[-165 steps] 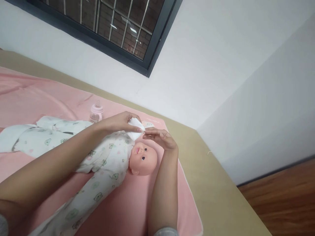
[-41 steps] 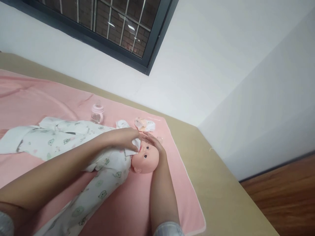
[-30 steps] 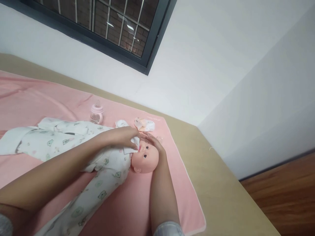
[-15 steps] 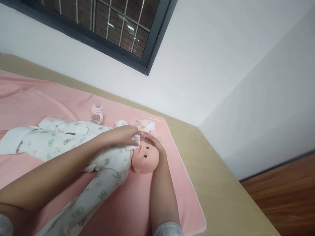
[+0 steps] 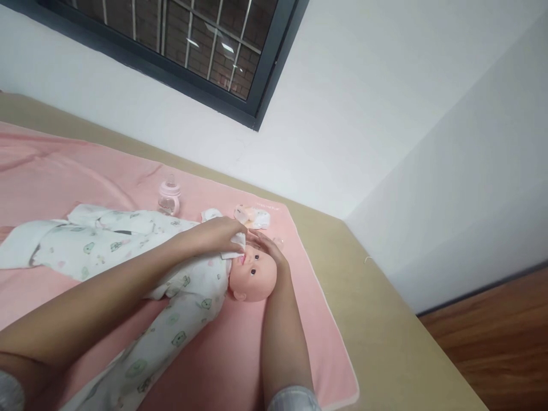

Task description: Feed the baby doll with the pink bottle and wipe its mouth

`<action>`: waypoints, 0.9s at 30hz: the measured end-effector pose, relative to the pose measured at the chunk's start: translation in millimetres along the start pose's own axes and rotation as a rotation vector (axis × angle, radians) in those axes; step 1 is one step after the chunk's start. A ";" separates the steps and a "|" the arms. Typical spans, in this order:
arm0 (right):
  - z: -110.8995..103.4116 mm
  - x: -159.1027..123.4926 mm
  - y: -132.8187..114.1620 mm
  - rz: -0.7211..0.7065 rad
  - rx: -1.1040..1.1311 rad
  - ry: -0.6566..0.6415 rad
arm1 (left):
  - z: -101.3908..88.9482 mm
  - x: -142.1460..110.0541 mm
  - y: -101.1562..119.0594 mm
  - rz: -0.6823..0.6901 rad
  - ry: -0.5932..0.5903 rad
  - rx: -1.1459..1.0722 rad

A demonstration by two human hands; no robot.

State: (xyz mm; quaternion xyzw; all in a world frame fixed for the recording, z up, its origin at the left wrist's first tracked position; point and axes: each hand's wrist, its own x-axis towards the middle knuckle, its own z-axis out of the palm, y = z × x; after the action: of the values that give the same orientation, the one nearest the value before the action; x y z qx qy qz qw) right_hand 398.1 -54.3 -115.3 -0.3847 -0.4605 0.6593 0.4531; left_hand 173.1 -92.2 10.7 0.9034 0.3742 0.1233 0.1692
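Note:
A baby doll point(image 5: 253, 279) lies on its back on a pink blanket point(image 5: 299, 337), its head toward the right. It wears a white suit printed with small green animals. My left hand point(image 5: 219, 235) reaches across its chest, fingers closed on a white wipe point(image 5: 233, 249) beside the doll's mouth and cheek. Part of the wipe is hidden under that hand. Around the top and far side of the doll's head curves my right hand point(image 5: 270, 249), palm against it, fingers stretched out. The two hands' fingertips come close together above the doll's face.
A pink-topped baby bottle point(image 5: 169, 197) stands on the blanket beyond the doll. Near the blanket's far corner lie a small soft pack point(image 5: 259, 218) and a small clear item point(image 5: 278, 242). The beige table point(image 5: 377, 319) meets a white wall point(image 5: 325, 142) under a dark-framed window point(image 5: 256, 114).
My left hand has shifted slightly up and to the right with the wipe along the doll's cheek. My right hand and the doll stay in place.

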 end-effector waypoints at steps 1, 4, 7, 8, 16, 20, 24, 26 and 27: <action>-0.1 0.1 0.3 0.003 0.001 0.002 | 0.6 0.4 -0.7 0.012 0.006 0.001; 0.1 0.1 1.5 -0.002 0.003 0.011 | 3.1 1.8 -2.9 0.038 0.022 0.000; 0.2 0.5 2.3 0.000 0.006 0.014 | 4.8 2.4 -3.3 0.048 0.049 -0.008; 0.1 0.6 2.3 0.001 0.007 0.013 | 5.0 2.4 -3.1 0.053 0.057 -0.011; 1.8 -0.6 -0.5 0.018 0.002 0.024 | 1.6 0.4 -2.7 0.076 0.099 -0.049; 6.0 -3.8 -4.8 0.016 -0.011 0.040 | 0.0 -1.8 -1.8 0.107 0.067 -0.133; 10.3 -6.5 -10.5 0.021 -0.062 0.064 | 2.7 -1.7 -0.1 0.133 0.043 -0.166; 11.5 -7.2 -12.2 0.023 -0.072 0.062 | 4.9 -0.7 0.4 0.143 0.044 -0.151; 11.7 -7.4 -12.4 0.027 -0.068 0.053 | 5.9 -0.1 0.4 0.144 0.046 -0.141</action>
State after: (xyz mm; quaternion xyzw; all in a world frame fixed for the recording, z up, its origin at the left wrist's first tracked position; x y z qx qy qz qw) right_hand 392.4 -62.3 -99.5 -0.4233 -0.4651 0.6389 0.4431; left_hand 175.3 -93.8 5.5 0.9108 0.3022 0.1820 0.2146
